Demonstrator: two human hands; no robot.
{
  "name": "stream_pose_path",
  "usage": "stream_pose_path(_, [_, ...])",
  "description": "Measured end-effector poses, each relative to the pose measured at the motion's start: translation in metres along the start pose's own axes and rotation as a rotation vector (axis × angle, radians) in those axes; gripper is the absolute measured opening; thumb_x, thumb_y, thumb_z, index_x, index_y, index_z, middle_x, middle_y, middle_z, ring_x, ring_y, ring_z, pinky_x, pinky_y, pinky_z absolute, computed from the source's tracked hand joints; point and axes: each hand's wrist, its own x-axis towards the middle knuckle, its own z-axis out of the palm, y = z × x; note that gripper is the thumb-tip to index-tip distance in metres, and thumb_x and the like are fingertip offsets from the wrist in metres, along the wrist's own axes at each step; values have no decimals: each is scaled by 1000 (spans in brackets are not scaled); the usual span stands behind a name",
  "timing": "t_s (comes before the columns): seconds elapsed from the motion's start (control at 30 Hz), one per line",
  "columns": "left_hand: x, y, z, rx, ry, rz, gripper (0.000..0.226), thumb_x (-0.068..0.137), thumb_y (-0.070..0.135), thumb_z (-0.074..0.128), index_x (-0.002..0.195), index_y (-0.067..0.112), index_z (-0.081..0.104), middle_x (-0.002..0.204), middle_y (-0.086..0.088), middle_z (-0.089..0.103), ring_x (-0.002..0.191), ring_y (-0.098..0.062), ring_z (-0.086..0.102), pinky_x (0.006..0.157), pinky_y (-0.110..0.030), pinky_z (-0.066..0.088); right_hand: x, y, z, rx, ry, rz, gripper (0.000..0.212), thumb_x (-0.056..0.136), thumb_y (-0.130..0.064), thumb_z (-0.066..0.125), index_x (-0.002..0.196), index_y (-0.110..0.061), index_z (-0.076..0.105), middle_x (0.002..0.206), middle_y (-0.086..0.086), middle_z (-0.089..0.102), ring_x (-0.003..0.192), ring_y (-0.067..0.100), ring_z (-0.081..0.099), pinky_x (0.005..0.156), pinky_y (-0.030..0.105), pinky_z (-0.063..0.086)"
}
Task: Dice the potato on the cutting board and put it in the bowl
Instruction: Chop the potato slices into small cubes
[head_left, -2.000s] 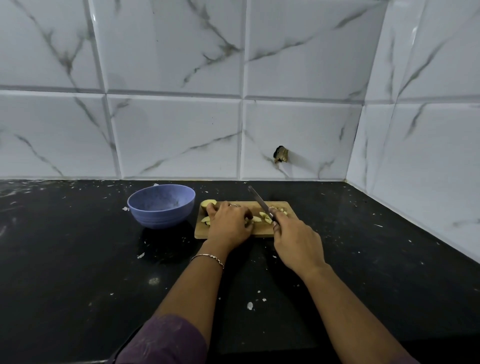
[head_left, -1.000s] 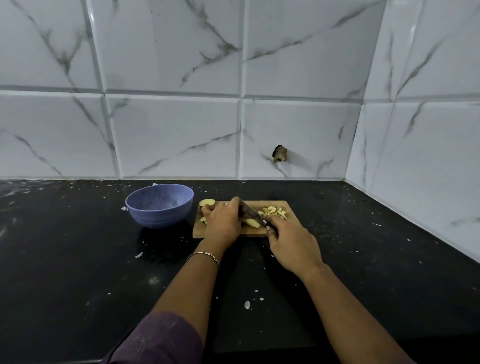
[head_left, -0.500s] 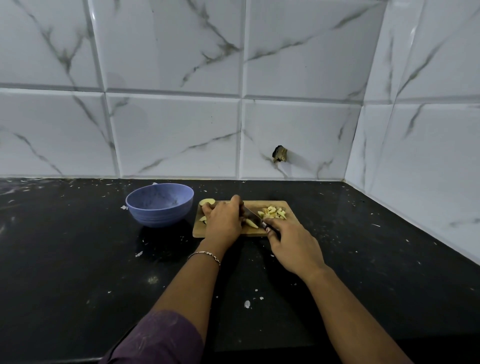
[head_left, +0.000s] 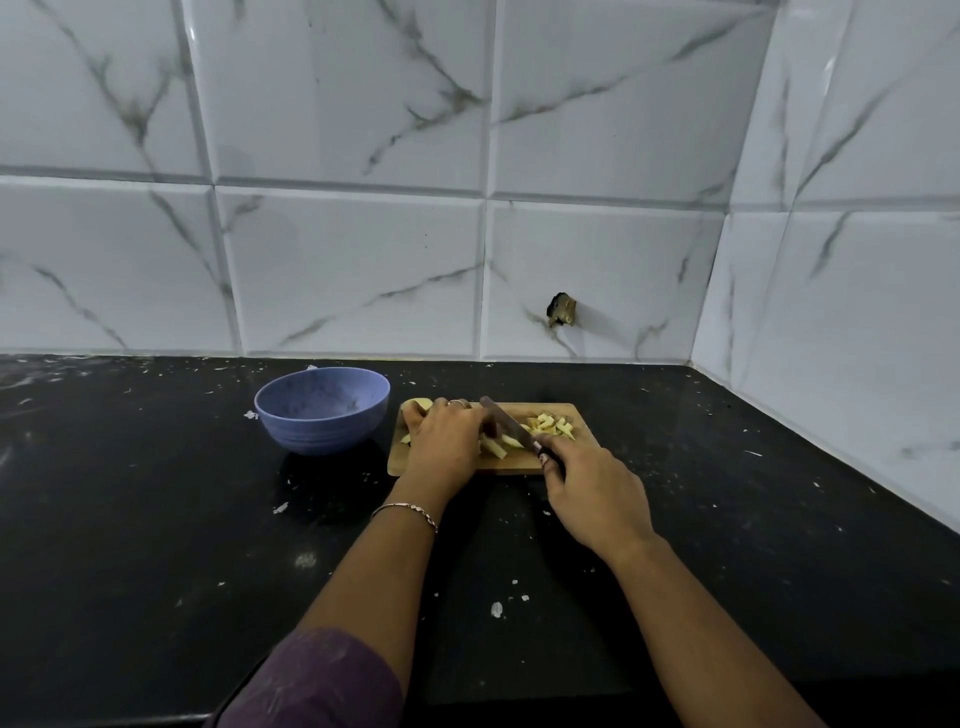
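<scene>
knife on potato strips, mid-board

white marble-look tiled wall fills the top half, w/ a dark chipped hole low on the right. below it a black counter, speckled w/ pale flecks. both forearms reach in from the bottom edge; a purple sleeve covers the left upper arm.

blue bowl sits left of the cutting board, just beside it, not touching. no potato pieces seen in the bowl from here.

left grip is knuckles-up over the board's left half, fingers curled down on the potato strips. the strips poke out from under its right side. right grip is closed round the handle of the knife, off the board's near right corner. blade runs diag. up-left from that grip and its edge meets the strips right next to the left fingers.

diced pile lies on the board's far right, right of the blade, just ahead of the right grip. a bigger potato chunk sits at the far left corner, partly hidden by the left grip.

thin bracelet on the left wrist, ring on a left finger.
</scene>
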Motion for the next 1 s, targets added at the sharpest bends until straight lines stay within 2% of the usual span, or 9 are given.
stream_pose_path(0.13, [1,-4,-3,58,-23,-28,25,95,21,56,111,36,66,124,4,56,125,-21,41,107,-52,14,-1,0,-1,-18,38,17,30,103,-38,46,131,-38,55,108,-11,58,74,4,50,63,22,37])
stream_pose_path(0.3, [2,-2,1,58,-17,-15,32,96,23,54,124,37,61,139,4,50,132,-21,37,109,-54,12,-1,-1,-3,-20,58,29,32,103,-37,44,133,-35,55,110,-8,62,76,4,49,69,24,41])
stream_pose_path(0.43, [3,9,10,-35,8,27,30,96,34,50,123,31,62,129,2,58,122,-22,42,107,-50,28,-1,-2,-3,-2,66,40,33,104,-35,45,135,-34,54,112,-6,63,75,6,50,72,26,44])
stream_pose_path(0.6, [0,19,11,43,-36,28,27,99,34,47,120,32,63,121,4,62,124,-21,41,108,-55,15,-1,1,0,33,63,14,34,103,-34,47,136,-37,55,116,-7,59,80,4,51,71,22,42])
stream_pose_path(0.73, [-1,20,9,25,-34,18,26,99,31,48,118,32,65,119,3,62,123,-21,43,110,-54,13,-1,2,4,11,58,7,35,102,-34,47,135,-40,56,130,-11,50,84,3,46,71,20,38])
stream_pose_path(0.87, [-2,20,8,28,-24,3,24,98,36,49,115,30,65,117,2,62,122,-22,43,107,-52,15,-2,1,2,44,27,17,35,103,-32,47,136,-39,55,114,-9,61,91,8,59,71,23,43])
stream_pose_path(1.0, [-2,20,8,22,-26,-20,22,98,36,51,112,29,66,117,1,62,124,-22,43,111,-54,14,-2,0,2,53,32,19,35,103,-31,47,136,-38,56,111,-10,63,85,6,56,67,22,41])
